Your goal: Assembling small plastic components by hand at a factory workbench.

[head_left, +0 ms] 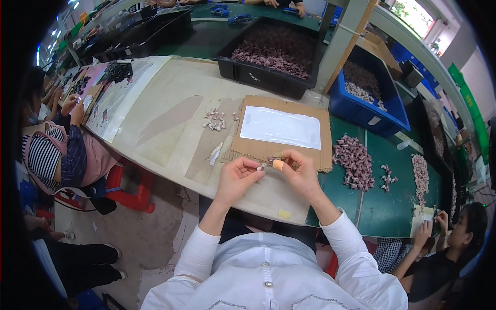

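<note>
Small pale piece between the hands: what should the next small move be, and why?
Perhaps steady the small pale piece in the left hand before working on it with the right hand: the left fingertips pinch it, and the right fingertips sit close beside it. What the right fingertips hold is too small to tell.

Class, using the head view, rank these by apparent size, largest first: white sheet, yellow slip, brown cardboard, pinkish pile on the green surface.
1. Brown cardboard
2. White sheet
3. Pinkish pile
4. Yellow slip
</note>
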`<state>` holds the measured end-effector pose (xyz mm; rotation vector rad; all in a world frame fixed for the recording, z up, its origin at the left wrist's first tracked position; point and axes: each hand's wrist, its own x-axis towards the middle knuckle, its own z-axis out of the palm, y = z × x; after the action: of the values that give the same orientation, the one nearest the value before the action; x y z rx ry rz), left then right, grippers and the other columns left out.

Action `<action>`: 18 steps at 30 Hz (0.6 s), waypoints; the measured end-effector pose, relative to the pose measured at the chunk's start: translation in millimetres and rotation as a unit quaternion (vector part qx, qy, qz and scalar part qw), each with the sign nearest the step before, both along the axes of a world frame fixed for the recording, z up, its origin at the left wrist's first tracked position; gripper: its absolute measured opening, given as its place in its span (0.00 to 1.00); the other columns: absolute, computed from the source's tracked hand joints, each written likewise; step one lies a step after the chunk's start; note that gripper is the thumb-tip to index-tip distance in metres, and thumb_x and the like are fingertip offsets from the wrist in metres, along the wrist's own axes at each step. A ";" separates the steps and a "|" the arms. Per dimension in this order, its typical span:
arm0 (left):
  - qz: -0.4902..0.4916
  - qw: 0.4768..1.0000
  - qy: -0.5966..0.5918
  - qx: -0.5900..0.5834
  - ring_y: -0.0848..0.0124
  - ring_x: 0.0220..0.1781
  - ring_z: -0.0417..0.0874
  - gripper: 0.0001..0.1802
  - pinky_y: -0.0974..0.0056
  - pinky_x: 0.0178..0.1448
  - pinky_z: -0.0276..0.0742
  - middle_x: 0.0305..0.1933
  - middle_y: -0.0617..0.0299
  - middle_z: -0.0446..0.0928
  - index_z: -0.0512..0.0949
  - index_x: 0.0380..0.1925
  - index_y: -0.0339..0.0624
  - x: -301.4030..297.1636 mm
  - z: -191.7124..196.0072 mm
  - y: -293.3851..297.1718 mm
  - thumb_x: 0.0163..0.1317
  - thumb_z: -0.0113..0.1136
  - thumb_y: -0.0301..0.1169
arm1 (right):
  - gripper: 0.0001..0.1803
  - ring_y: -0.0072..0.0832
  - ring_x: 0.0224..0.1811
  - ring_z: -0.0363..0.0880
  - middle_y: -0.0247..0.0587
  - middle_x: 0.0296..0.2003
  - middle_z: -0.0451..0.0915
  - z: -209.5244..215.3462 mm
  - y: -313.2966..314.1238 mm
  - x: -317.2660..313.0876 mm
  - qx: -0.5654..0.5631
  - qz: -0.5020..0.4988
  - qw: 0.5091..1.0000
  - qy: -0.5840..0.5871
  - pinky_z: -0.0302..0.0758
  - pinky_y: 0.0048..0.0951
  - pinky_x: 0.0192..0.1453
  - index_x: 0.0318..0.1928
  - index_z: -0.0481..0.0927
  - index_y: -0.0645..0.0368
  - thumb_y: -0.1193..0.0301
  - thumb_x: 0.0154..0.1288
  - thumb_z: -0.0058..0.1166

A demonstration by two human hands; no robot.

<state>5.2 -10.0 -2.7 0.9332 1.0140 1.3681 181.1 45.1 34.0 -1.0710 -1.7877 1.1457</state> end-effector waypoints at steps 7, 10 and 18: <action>-0.005 1.000 0.005 0.009 0.78 0.36 0.80 0.10 0.74 0.42 0.78 0.36 0.58 0.78 0.75 0.36 0.32 0.4 -2.5 0.6 0.54 0.62 0.17 | 0.10 0.28 0.27 0.75 0.43 0.28 0.77 -9.8 1.0 0.1 0.025 0.022 0.999 -0.016 0.72 0.27 0.32 0.37 0.77 0.66 0.75 0.54 0.58; -0.004 1.000 0.006 0.024 0.78 0.36 0.80 0.09 0.73 0.42 0.78 0.37 0.59 0.78 0.75 0.36 0.32 -0.1 -2.9 0.0 0.54 0.61 0.17 | 0.08 0.35 0.29 0.76 0.47 0.27 0.76 -4.6 -0.2 -0.9 0.110 0.029 0.993 -0.030 0.72 0.31 0.32 0.34 0.76 0.67 0.78 0.52 0.56; 0.011 0.999 0.008 0.031 0.78 0.33 0.79 0.07 0.74 0.39 0.76 0.33 0.61 0.79 0.77 0.38 0.31 -1.4 0.1 0.2 0.59 0.58 0.21 | 0.07 0.32 0.26 0.74 0.45 0.27 0.74 -4.2 -7.4 0.0 0.193 0.036 0.978 -0.072 0.69 0.27 0.30 0.29 0.70 0.65 0.83 0.50 0.54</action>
<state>3.8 -9.8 -2.5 0.9836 1.0010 1.4191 181.1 37.6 29.8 -0.8774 -2.0714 0.7300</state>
